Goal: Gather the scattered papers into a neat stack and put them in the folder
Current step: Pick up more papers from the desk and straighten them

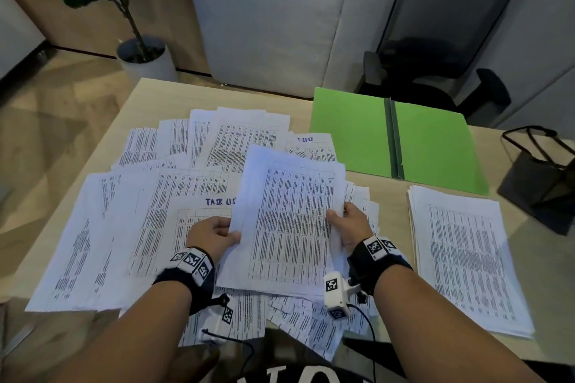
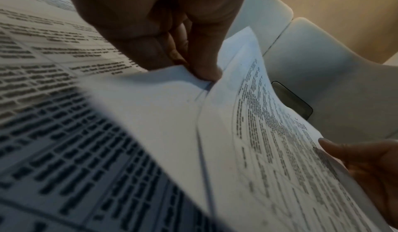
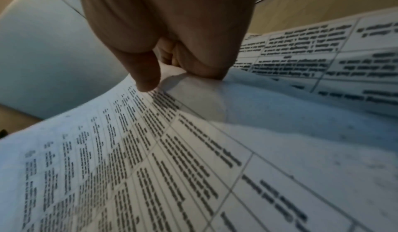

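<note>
Both hands hold one small sheaf of printed sheets [image 1: 289, 221] by its long edges, lifted a little above the papers beneath. The left hand [image 1: 213, 236] pinches the left edge, thumb on top and fingers curled under; the left wrist view shows that grip [image 2: 202, 72] closed tight on the paper's margin. The right hand [image 1: 351, 224] pinches the right edge the same way, its thumb [image 3: 146, 75] pressed onto the printed table and the other fingers folded below the sheet. The sheaf bows slightly between the two grips, its top corner tilted away from the person.

Under and around it, scattered papers [image 1: 149, 211] cover the left and middle of the pale wooden bench [image 1: 392, 193], overlapping at many angles; two of them carry a handwritten blue heading, one just left of the held sheaf and one farther back. Some sheets hang over the near edge by the person's forearms.

To the right of the right hand, well apart from the loose spread, a gathered stack of papers [image 1: 466, 258] lies flat with roughly squared edges. Behind that stack the green folder [image 1: 357, 134] lies open, its dark spine running down the middle and both leaves bare. A dark bag [image 1: 541, 177] with thin handles stands at the bench's right edge. Beyond the bench are a black office chair [image 1: 448, 25], a pale sofa [image 1: 273, 9] and a potted plant [image 1: 146, 59] on the floor.
</note>
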Available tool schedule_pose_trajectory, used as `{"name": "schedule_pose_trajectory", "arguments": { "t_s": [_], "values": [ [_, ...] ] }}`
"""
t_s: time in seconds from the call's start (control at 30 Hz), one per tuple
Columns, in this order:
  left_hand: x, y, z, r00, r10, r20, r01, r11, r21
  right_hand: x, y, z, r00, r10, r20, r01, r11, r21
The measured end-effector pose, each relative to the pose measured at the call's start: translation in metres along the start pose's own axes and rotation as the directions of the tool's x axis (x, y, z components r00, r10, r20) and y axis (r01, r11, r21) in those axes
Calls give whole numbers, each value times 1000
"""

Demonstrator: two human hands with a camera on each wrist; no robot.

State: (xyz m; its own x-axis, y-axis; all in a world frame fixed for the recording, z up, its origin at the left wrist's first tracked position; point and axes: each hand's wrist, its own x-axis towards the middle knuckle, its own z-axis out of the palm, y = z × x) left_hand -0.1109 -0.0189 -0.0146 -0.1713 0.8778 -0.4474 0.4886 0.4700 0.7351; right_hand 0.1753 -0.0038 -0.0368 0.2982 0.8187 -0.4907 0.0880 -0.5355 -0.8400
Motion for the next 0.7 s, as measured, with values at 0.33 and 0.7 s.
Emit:
{"name": "schedule_pose_trajectory", "arguments": {
  "t_s": [0.33,0.7],
  "values": [
    [0,-7,-4,999,-15,30,15,1000,11,-25,-18,-3,995,-76,-56,61,971,-230],
    [-7,-6,5,996,-88,14,86,991,106,-10,1,3,1000,-10,22,18,924,-383]
  ]
}}
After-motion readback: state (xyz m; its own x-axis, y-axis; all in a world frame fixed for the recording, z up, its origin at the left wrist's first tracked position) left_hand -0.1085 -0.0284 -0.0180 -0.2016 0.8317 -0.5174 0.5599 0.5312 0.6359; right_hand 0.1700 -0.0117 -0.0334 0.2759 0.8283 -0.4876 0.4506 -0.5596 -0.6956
